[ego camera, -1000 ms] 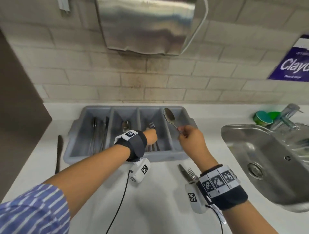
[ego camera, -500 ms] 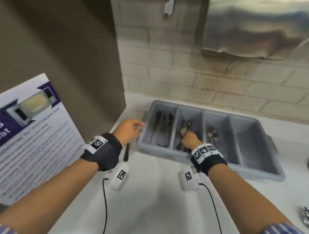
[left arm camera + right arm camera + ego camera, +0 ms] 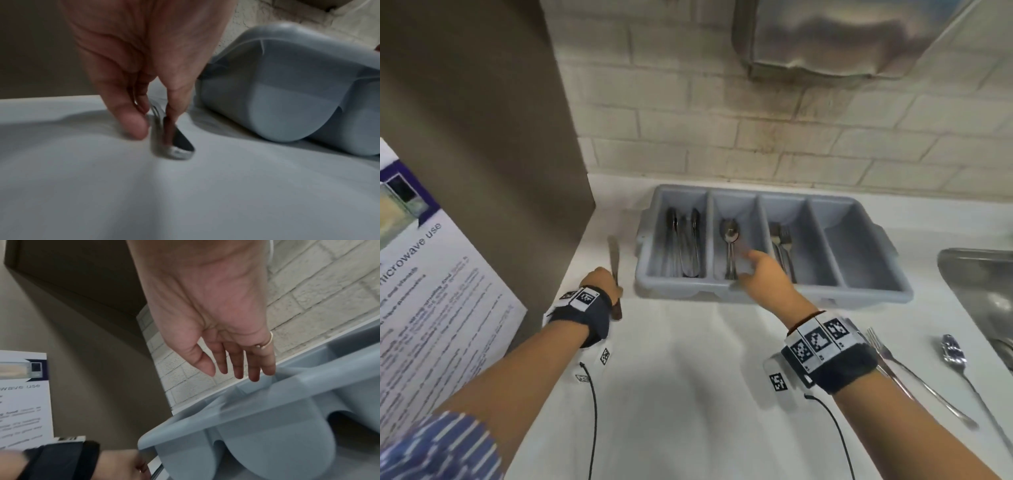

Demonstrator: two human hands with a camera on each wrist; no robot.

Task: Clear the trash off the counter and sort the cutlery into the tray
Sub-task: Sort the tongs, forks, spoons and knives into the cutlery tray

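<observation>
White counter (image 3: 688, 394), grey tray (image 3: 876, 291) holding knives (image 3: 685, 246), spoons (image 3: 729, 240), forks (image 3: 779, 243)

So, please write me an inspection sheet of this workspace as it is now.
Surface: white counter.
Job's things: grey tray holds knives, spoons, forks; rightmost compartment bare. Knife left of tray; fork and spoon lie right.
Clutter: nothing seen.
Grippers: left hand pinches knife; right hand open over tray.
Cables: black wrist cables.
Surroundings: sink, tiled wall, microwave notice.
</observation>
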